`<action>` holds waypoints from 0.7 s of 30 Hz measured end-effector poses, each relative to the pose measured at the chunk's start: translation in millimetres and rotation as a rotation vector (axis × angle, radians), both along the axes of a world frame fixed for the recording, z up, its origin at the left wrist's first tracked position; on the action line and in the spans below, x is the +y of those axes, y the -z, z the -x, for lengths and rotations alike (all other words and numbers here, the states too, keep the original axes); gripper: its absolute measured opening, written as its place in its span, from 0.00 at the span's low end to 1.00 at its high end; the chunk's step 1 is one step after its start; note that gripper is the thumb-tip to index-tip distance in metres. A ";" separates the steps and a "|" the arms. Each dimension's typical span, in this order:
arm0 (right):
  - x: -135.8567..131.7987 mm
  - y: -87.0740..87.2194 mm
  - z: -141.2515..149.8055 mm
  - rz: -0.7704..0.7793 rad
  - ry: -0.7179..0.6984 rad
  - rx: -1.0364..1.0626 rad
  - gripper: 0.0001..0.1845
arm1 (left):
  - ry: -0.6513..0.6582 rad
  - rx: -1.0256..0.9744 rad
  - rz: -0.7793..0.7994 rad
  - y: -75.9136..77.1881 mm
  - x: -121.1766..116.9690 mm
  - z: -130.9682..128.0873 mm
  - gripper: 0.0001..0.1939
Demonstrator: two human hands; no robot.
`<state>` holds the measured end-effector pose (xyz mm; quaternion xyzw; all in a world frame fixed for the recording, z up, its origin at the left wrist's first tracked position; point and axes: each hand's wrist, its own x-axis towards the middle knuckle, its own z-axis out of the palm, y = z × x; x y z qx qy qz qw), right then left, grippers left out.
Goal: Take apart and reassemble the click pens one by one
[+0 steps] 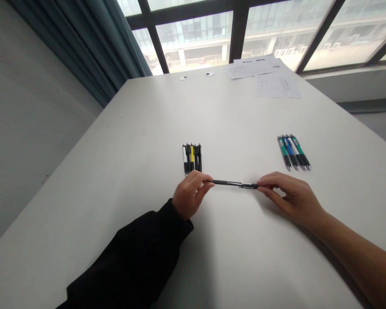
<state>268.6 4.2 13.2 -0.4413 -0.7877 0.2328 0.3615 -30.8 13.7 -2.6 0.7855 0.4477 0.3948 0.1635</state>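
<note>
Surface: white table (148, 128), wide at the near side and narrowing toward a window (193, 38) with dark frames. Curtain (93, 43), blue-grey, at left, beside a grey wall (28, 107). Through the panes: a bright building front, detail washed out.

Far end of table: papers (254, 68), overlapping, with print too small to read; two small round fittings (209, 74), side by side, to the left of the papers.

Pen: one, black (228, 183), held lengthwise between both hands, roughly level from left to right, clip toward the right end. Whether it touches the table cannot be told.

Left hand (189, 194): black sleeve (138, 257); thumb and fingertips pinch the left end of the pen. Right hand (292, 197): forearm bare; thumb and fingertips pinch the right end, other fingers curled.

Dark pens (192, 159): a row just beyond the left hand, lying side by side, pointing away from the person. One has a white barrel, one yellow, the others mostly black. Lower ends partly hidden by the left hand; exact count uncertain.

Coloured pens (294, 152): second row, beyond the right hand and well apart from the first. Four pens: green, blue, white, green, left to right. Black grips, silvery tips toward the person.
</note>
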 end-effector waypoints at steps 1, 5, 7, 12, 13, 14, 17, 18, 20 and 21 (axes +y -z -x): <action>-0.5 -0.3 0.4 -0.015 -0.021 0.007 0.05 | -0.015 -0.031 0.018 0.1 -0.7 -0.1 0.08; -2.1 0.8 1.2 -0.032 -0.014 -0.008 0.06 | -0.071 -0.139 0.155 -0.3 -1.8 -1.3 0.07; -2.5 2.3 0.9 -0.036 0.037 -0.021 0.07 | -0.081 -0.192 0.224 -0.4 -1.6 -1.7 0.06; -2.0 5.5 -0.4 -0.047 0.109 -0.003 0.07 | -0.095 -0.318 0.380 0.7 -1.0 -2.6 0.07; -1.8 5.6 -0.6 -0.051 0.115 0.006 0.07 | -0.098 -0.338 0.400 0.7 -1.1 -3.0 0.07; -1.7 5.6 -0.8 -0.057 0.118 0.011 0.07 | -0.100 -0.354 0.414 0.5 -1.1 -3.4 0.07; -1.9 5.2 -1.6 -0.063 0.132 -0.005 0.05 | -0.095 -0.383 0.425 -0.9 -1.1 -4.7 0.07; -2.1 5.1 -1.9 -0.058 0.142 -0.014 0.05 | -0.090 -0.389 0.423 -1.3 -1.0 -5.0 0.07; -2.4 5.7 -2.6 -0.040 0.165 -0.022 0.05 | -0.082 -0.390 0.413 -1.2 -0.7 -5.1 0.07; -2.5 6.4 -3.0 -0.032 0.173 -0.020 0.04 | -0.079 -0.385 0.407 -0.8 -0.6 -5.0 0.07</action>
